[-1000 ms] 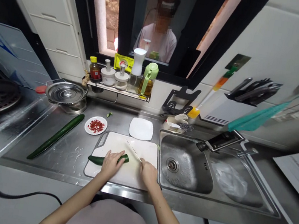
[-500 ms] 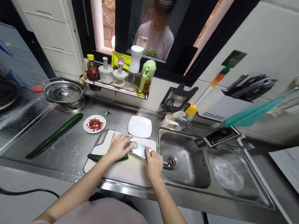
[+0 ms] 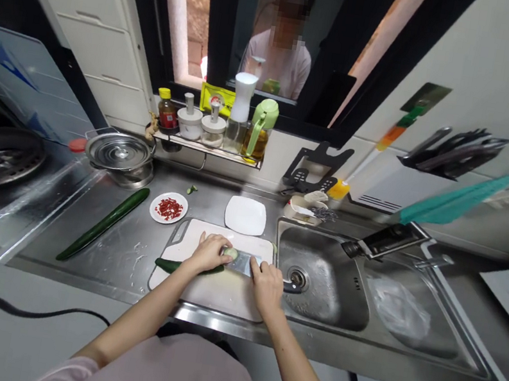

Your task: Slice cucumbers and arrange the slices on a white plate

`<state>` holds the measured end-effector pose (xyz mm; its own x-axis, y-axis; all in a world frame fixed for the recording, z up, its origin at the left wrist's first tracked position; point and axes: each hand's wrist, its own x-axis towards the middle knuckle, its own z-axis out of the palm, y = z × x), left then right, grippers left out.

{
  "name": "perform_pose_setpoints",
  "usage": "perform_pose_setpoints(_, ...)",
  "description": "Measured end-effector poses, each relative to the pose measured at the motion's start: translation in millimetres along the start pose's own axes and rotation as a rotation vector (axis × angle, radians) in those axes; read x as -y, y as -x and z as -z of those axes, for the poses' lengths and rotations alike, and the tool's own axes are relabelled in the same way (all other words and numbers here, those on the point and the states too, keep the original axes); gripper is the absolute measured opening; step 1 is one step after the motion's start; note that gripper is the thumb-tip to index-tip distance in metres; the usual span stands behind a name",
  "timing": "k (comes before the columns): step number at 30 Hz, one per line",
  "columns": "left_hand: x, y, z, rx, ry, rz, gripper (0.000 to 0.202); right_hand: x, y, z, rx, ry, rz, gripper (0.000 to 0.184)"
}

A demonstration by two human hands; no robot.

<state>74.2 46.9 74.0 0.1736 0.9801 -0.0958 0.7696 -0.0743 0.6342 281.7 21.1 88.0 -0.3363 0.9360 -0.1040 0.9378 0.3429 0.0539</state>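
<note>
Behind right fingers (image 3: 255, 269), knife (image 3: 241, 264) part-hidden.

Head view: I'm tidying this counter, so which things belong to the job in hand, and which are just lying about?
In use:
knife, in the right hand
cucumber slice, at the left hand
cut cucumber
cutting board

Apparently just lying about:
lidded pot
oil bottle
crumpled clear plastic

Unsure: whole cucumber, untouched

Here everything is seen from the wearer's head, faced forward and down; the cutting board (image 3: 224, 296) is framed near, low-centre, the window (image 3: 324, 33) is caught up top, the right edge seemingly blurred.
</note>
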Motion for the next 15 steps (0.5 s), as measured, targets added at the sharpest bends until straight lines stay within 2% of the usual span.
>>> perform_pose_setpoints(3,0,-6,-2.4,-0.019,0.007,-0.006,0.020,-2,-2,-4,0.006,0.002,0.002,0.042)
perform_pose_setpoints(5,5,-12,-3.4,-0.061,0.042,0.046,0.014,-5,-3,-5,0.014,0.005,-0.012,0.042)
perform_pose_setpoints(8,25,-24,-2.0,-0.194,0.162,0.300,0.014,-11,-2,-7,0.036,0.019,-0.052,0.041)
perform_pose_setpoints(11,59,-34,1.6,-0.348,0.208,0.590,0.017,-19,2,-10,0.054,0.022,-0.106,0.041)
perform_pose_setpoints(15,98,-42,3.2,-0.399,0.198,0.757,0.019,-26,8,-14,0.065,0.011,-0.190,0.043)
